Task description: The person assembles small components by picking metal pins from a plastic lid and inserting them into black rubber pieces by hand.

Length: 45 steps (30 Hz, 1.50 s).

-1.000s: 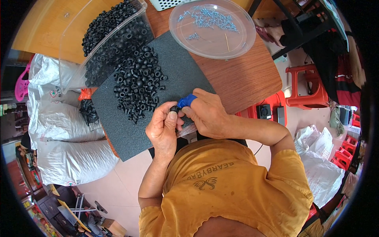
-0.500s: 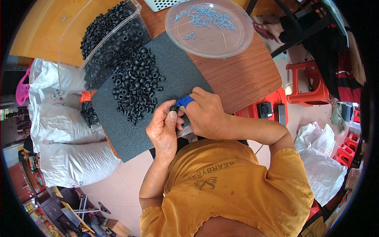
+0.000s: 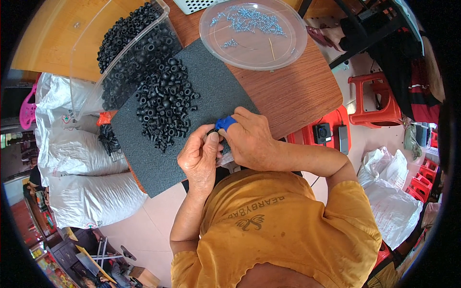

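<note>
My left hand [image 3: 200, 154] is closed, with thumb and fingertips pinching a small black part [image 3: 212, 131] above the near edge of the dark grey mat [image 3: 218, 72]. Fingers curled, my right hand [image 3: 250, 139] meets it from the right. Blue tape [image 3: 225, 123] wraps a finger of the right hand, and its fingertips are against the left ones. Whatever the right fingers grip is hidden. On the mat, left of and beyond both hands, lies a pile of small black hollow parts [image 3: 168, 103], some domed and some ring-like.
A clear plastic bin [image 3: 97, 90] tilts over the mat, full of the same black parts. A round translucent tray [image 3: 237, 54] holds tiny bluish pieces [image 3: 254, 21] and a thin stick [image 3: 272, 49]. White sacks [image 3: 91, 199] stand left; a red stool [image 3: 376, 117] stands right.
The hands stay nearly in place. My left thumb has shifted slightly up and to the right, and the taped finger has moved slightly right. The black part shows less between the fingers.
</note>
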Tool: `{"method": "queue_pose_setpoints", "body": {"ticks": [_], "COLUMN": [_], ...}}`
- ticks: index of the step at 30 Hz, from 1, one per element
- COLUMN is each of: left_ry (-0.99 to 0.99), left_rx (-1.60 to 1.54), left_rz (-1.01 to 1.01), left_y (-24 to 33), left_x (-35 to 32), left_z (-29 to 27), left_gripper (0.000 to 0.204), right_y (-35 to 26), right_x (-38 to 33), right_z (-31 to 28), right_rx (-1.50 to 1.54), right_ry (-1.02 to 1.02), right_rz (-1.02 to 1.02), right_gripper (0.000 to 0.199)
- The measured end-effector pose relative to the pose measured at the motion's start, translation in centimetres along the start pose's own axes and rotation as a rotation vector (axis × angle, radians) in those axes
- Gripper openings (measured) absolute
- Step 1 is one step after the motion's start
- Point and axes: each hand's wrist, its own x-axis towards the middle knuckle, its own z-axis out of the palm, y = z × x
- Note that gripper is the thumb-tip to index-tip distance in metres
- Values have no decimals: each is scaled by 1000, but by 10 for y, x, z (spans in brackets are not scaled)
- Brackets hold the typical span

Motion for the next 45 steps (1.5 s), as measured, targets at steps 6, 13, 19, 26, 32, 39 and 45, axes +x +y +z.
{"method": "queue_pose_setpoints", "body": {"ticks": [6, 13, 19, 26, 32, 39, 45], "left_ry": [25, 96, 47, 28, -17, -134, -186], "left_rx": [97, -109, -418, -433, -424, -427, -406], "left_rz": [9, -128, -249, -273, -242, -246, -226], "left_y": [-5, 7, 8, 13, 9, 7, 6], "left_x": [0, 2, 8, 10, 8, 8, 8], "left_z": [-3, 2, -5, -1, -3, -7, -8], "left_gripper": [10, 8, 7, 9, 12, 21, 23], "right_y": [0, -2, -1, 0, 2, 4, 6], "right_x": [-3, 1, 10, 10, 8, 5, 3], "right_z": [4, 5, -9, -1, -5, -9, -6], "right_rx": [3, -51, 133, 166, 230, 381, 412], "right_ry": [16, 107, 66, 142, 85, -25, -2], "right_rz": [-37, -68, 132, 30, 161, 402, 413], "right_gripper": [14, 14, 15, 20, 22, 17, 18]}}
